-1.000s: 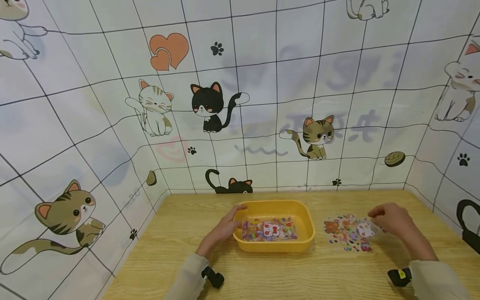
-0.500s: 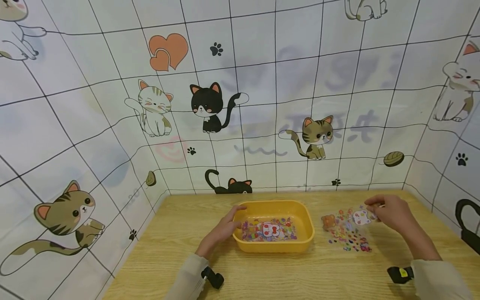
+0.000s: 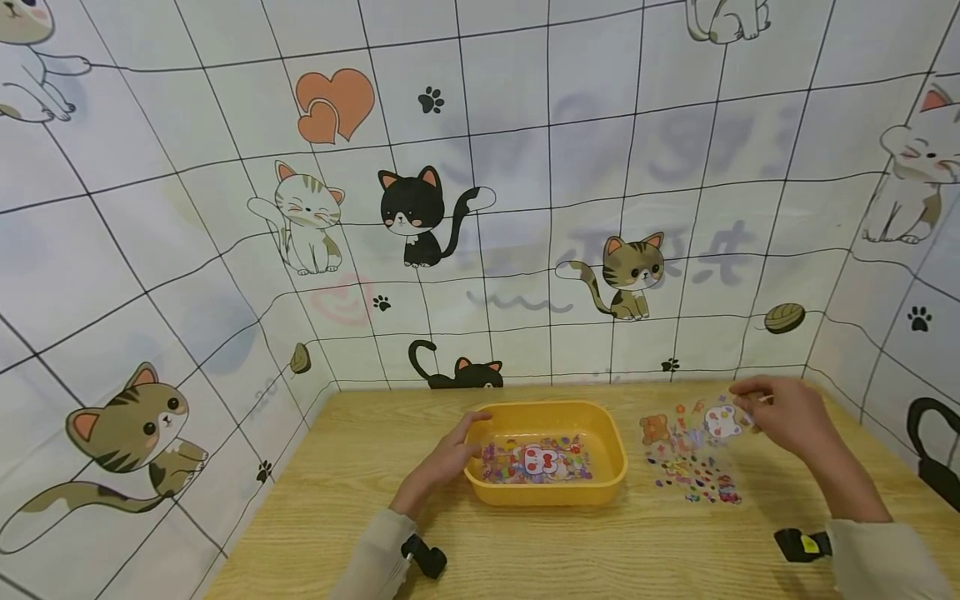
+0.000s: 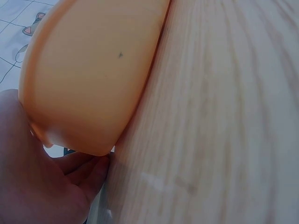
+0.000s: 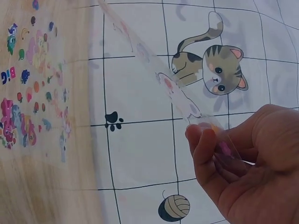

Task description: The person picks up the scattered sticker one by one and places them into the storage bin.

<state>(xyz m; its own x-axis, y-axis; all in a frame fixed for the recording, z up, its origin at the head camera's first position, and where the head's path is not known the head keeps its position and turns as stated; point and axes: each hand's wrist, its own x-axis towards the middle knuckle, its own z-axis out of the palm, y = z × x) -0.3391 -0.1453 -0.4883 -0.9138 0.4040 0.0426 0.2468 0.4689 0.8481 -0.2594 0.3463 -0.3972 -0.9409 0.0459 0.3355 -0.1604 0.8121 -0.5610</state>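
My left hand [image 3: 441,460] grips the left end of a yellow plastic basin [image 3: 547,493], thumb over the rim. In the left wrist view its fingers [image 4: 91,175] curl round the basin's outer wall [image 4: 93,79]. A clear sticker sheet [image 3: 536,460] with a white red-bowed character lies inside. At the right, my right hand [image 3: 787,421] pinches the edge of another clear sticker sheet [image 3: 722,422] bearing a brown bear and a white animal. The right wrist view shows this sheet [image 5: 180,97] raised and tilted. More colourful stickers [image 5: 35,98] lie flat on the table beneath.
The wooden table [image 3: 360,508] ends against a white gridded cloth wall [image 3: 525,333] printed with cats, hearts and paws. Similar cloth panels stand at both sides. Each wrist wears a black strapped device [image 3: 801,546].
My right hand has moved up and away from me, lifting the sheet's far side off the stickers underneath. The left hand and basin stay in place.
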